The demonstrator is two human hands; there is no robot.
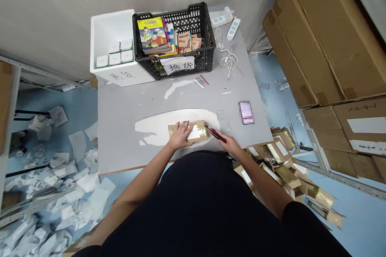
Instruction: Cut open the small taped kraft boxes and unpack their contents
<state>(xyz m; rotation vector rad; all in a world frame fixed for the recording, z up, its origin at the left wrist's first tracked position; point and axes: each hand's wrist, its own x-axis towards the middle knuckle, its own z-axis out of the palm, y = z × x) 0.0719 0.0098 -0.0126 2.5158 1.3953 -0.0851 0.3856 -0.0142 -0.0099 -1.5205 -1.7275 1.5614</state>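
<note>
Your left hand (180, 134) lies with fingers spread on the cardboard parcel (196, 131), long axis running sideways; your right hand (228, 143) has its fingers shut around a red box cutter (216, 134), tip toward the parcel.

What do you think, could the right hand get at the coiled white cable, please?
Probably yes, with a stretch: nothing stands between the right hand and the coiled white cable on the grey table, though it would likely set down its red-and-black utility knife first.
</note>
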